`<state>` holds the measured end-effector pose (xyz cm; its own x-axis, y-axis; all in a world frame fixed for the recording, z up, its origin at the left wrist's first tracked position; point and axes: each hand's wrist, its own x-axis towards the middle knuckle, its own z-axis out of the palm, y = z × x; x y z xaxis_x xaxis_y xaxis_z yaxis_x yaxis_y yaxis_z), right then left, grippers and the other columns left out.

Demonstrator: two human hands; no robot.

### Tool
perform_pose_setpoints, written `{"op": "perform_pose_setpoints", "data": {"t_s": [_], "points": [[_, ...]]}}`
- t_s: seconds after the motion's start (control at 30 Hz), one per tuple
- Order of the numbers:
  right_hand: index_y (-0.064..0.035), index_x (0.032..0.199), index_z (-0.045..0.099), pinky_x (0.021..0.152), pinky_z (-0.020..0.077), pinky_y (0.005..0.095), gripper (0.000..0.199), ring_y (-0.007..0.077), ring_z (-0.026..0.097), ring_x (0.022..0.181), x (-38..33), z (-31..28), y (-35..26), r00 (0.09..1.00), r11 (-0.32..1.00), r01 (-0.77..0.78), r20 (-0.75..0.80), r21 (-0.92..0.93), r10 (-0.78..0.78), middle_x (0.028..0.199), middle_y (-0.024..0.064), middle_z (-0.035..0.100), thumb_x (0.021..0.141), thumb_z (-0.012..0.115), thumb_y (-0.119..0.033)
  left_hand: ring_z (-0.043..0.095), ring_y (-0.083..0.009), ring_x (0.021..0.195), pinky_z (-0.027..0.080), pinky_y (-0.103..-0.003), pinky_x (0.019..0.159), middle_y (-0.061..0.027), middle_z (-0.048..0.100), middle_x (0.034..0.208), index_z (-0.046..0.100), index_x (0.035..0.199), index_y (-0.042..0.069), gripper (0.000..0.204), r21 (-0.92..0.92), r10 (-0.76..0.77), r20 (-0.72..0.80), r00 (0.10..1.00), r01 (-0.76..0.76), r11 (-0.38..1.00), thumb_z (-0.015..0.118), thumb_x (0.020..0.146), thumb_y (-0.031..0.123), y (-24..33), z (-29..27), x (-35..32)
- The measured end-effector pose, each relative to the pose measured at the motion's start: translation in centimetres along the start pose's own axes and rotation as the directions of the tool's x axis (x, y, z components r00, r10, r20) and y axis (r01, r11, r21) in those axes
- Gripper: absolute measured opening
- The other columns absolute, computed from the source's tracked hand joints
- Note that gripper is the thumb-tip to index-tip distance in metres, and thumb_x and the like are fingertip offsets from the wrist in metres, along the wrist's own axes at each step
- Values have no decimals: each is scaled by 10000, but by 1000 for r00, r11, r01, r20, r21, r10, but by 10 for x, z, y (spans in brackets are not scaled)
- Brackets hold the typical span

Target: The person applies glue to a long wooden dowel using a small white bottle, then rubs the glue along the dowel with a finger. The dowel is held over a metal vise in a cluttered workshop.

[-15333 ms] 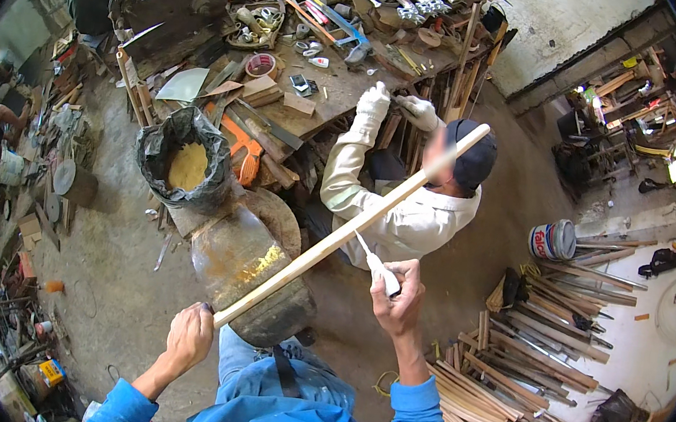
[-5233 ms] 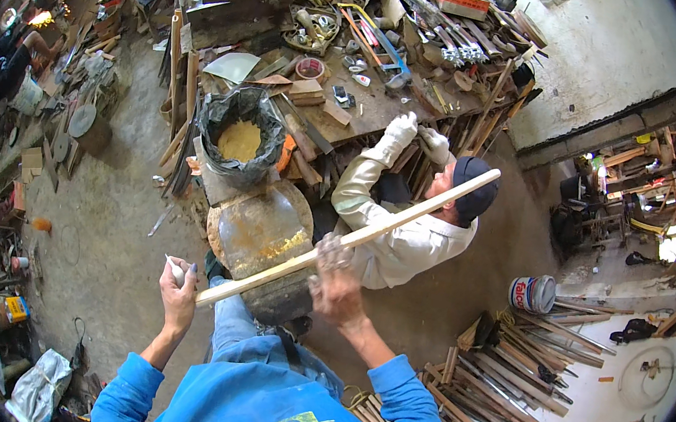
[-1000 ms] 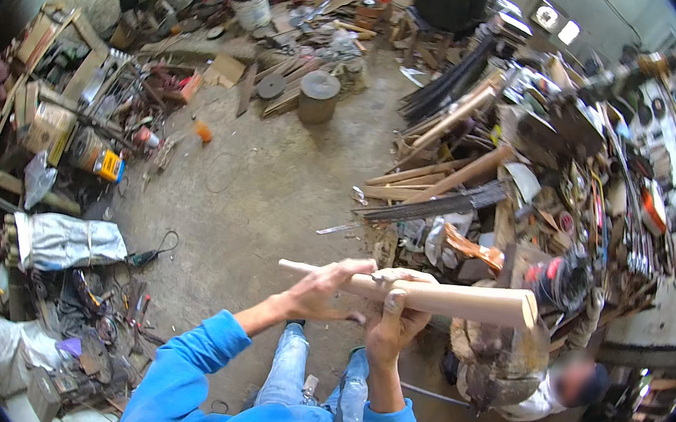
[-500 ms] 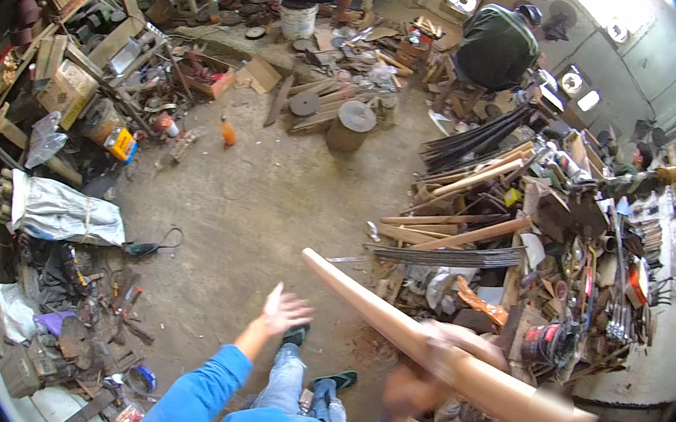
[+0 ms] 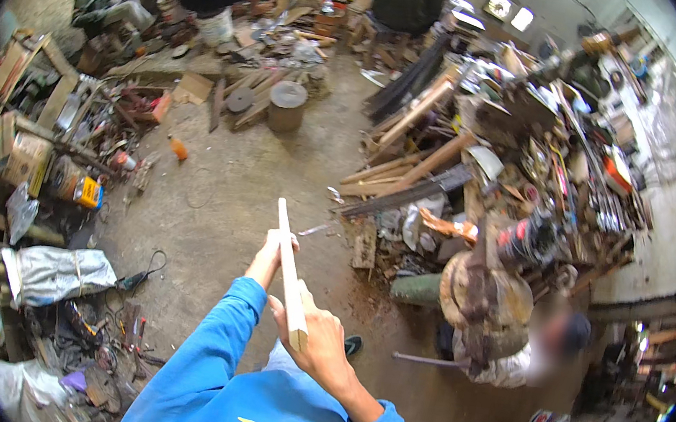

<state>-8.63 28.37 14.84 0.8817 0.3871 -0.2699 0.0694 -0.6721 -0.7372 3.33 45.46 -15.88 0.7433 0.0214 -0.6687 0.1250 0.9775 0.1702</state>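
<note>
I have a long, pale, smooth wooden pole (image 5: 288, 277) in both hands, out in front of my body and above the floor, its narrow end pointing away from me and its thick, flat-cut end toward me. My left hand (image 5: 265, 257) is closed round the pole near the far end, with fingertips showing on its right side. My right hand (image 5: 323, 346) holds the near end, the thumb along the left side and the fingers along the right, so the grip is only as wide as the wood. Part of my left hand is behind the pole, so I can't tell how tightly those fingers press.

Beneath is a bare grey concrete floor (image 5: 218, 222). Farther off on it stands a grey cylindrical block with a pale round top (image 5: 286, 108), and to the left of that lies a small orange bottle (image 5: 178, 148). On my left is a white cloth-like bundle tied round the middle (image 5: 64, 274), near a blue and yellow can (image 5: 89, 192). On my right, a heap of wooden boards and strips (image 5: 417, 115) spreads beside a rust-brown, round-topped stand (image 5: 512, 304). A person in white clothing (image 5: 504, 371) is close by that stand.
</note>
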Motion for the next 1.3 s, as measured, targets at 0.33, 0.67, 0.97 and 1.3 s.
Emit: {"op": "perform_pose_setpoints", "data": {"t_s": [0.33, 0.67, 0.97, 1.3], "points": [[85, 1228, 530, 612, 538, 550, 628, 497, 663, 699, -59, -63, 10, 983, 993, -61, -165, 101, 77, 730, 291, 659, 989, 571, -494, 519, -213, 537, 494, -329, 523, -88, 553, 690, 544, 909, 3, 282, 183, 0, -14, 1000, 3, 983, 579, 967, 276, -64, 64, -67], [-5, 1395, 505, 823, 555, 545, 612, 470, 686, 915, -86, 10, 70, 868, 921, 238, -358, -309, -344, 971, 263, 708, 982, 596, -448, 524, -176, 519, 474, -331, 463, -68, 552, 745, 531, 959, 54, 368, 704, -244, -31, 969, 195, 683, 597, 991, 414, -61, 99, 18], [-118, 1589, 238, 840, 571, 338, 589, 277, 608, 1192, 10, -77, 157, 668, 599, 319, -623, 734, 407, 1436, 218, 511, 1069, 454, -291, 486, -150, 511, 432, -290, 453, -23, 471, 682, 422, 1011, 157, 553, 983, -494, 181, 850, -167, 73, 390, 985, 709, -5, 119, -137], [-83, 1534, 312, 636, 627, 326, 599, 180, 685, 753, -70, -105, 247, 133, 558, 448, -669, 699, 731, 1013, 123, 642, 1027, 591, -237, 513, -77, 654, 440, -259, 540, -11, 546, 813, 464, 1155, 30, 250, 930, -760, -22, 649, -265, -253, 576, 1038, 220, -122, 106, -230]]}}
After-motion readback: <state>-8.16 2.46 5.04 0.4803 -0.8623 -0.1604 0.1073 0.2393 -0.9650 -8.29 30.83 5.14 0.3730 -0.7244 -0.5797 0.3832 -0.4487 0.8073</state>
